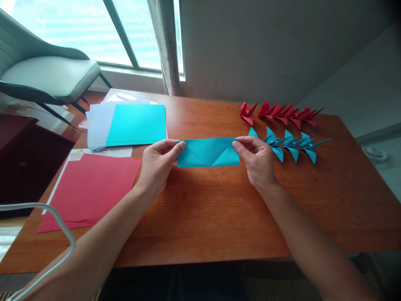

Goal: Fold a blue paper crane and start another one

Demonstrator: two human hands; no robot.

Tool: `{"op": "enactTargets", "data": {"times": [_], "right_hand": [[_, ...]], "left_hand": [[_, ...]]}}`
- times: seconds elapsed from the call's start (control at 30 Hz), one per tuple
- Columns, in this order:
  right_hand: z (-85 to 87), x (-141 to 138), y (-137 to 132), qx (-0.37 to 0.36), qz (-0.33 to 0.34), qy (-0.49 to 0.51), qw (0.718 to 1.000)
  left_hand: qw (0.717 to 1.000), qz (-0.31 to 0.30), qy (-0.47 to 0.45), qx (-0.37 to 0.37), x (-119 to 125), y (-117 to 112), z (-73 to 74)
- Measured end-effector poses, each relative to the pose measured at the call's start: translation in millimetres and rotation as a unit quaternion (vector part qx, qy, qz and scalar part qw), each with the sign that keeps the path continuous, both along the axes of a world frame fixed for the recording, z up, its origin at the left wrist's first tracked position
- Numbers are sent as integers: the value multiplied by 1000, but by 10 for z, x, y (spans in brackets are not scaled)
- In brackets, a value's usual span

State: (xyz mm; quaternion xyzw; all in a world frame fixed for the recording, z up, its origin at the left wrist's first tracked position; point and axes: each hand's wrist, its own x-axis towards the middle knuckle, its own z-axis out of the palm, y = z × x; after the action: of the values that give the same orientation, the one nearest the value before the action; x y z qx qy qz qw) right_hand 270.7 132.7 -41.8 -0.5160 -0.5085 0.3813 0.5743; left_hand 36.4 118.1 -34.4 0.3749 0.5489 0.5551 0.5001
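Observation:
Between my hands is a blue sheet of origami paper (208, 152), folded to a long rectangle with diagonal creases showing on its face. My left hand (159, 163) pinches its upper left corner between thumb and fingers. At the upper right corner, my right hand (258, 161) grips it the same way. The paper is held up above the wooden table (203, 217). Just beyond my right hand stands a row of blue origami cranes (290, 144), one partly hidden by the hand. Behind them is a row of red origami cranes (288, 113).
Blue sheets (136, 125) lie on white paper (98, 125) at the back left. Nearer, red sheets (94, 188) rest by the left forearm. A white cable (59, 219) curves across the lower left. A chair (50, 75) stands by the window (81, 29).

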Motion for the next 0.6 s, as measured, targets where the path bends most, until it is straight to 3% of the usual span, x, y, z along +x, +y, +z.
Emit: {"op": "enactTargets", "data": {"times": [0.6], "right_hand": [[-4,7,5,4,5,21,1000]], "left_hand": [[1000,-2,10,-6,-3,-10,6]]}}
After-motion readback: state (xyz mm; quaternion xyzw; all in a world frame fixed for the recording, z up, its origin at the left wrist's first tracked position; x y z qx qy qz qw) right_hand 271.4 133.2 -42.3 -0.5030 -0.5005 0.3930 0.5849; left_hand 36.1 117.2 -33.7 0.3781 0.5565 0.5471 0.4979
